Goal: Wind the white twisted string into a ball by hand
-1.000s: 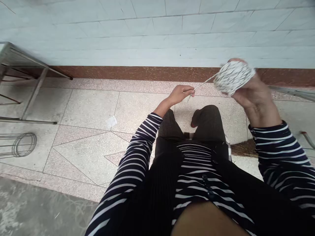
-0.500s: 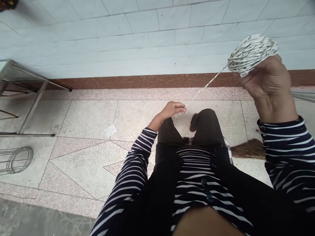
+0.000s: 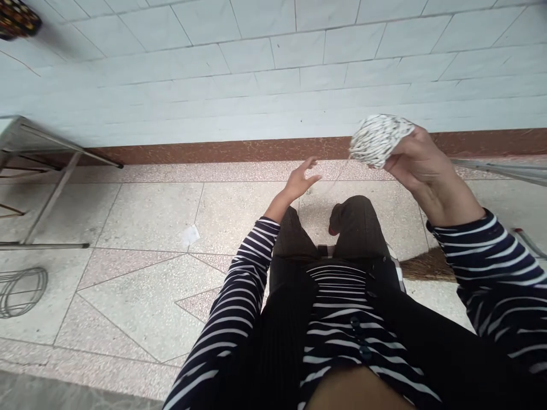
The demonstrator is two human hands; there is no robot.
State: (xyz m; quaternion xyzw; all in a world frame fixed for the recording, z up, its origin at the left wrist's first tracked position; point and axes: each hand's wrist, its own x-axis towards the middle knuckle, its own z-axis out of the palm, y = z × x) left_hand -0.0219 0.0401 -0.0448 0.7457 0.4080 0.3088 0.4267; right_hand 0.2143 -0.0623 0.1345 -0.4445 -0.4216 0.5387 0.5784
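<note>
My right hand (image 3: 421,171) is closed around a ball of white and dark twisted cord (image 3: 378,139), held up in front of the lower wall. Opposite it, over my knees, my left hand (image 3: 301,181) has its thumb and fingers apart, with nothing visible between them. Between the hands the loose end of the cord is blurred, and I cannot make out its full course. A gap separates the left hand from the ball.
At the left stand a metal-legged table (image 3: 55,196) and a wire ring frame (image 3: 23,290). A white scrap (image 3: 190,234) lies on the tiled floor. To my right is a straw broom (image 3: 429,266), with metal bars (image 3: 496,169) near the wall.
The right hand has come down and leftward with the ball, nearer the left hand. The left hand has let go of the cord, which was stretched taut, and its fingers have spread.
</note>
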